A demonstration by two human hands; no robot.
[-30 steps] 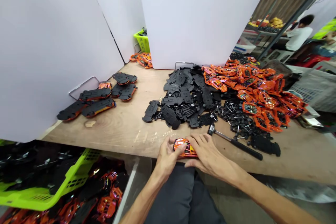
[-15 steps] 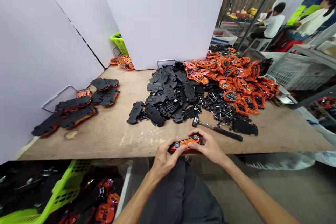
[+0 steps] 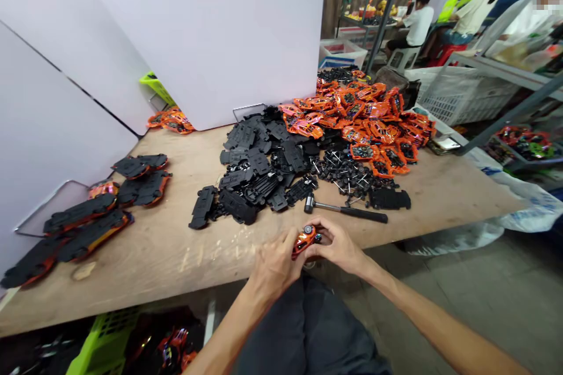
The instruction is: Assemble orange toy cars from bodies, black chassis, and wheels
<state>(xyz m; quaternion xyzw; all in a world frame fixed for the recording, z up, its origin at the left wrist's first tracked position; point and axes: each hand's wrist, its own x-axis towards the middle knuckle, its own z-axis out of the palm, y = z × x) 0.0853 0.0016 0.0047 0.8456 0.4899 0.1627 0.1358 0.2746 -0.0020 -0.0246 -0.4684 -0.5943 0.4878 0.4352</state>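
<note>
The left hand [image 3: 273,269] and right hand [image 3: 338,248] grip an orange toy car [image 3: 307,241] at the tabletop [image 3: 145,293] front edge, a hammer [image 3: 343,211] just ahead.

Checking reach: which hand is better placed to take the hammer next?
Right, likely: the right hand sits nearer the black-handled metal hammer than the left hand; both hold the small orange toy car.
</note>
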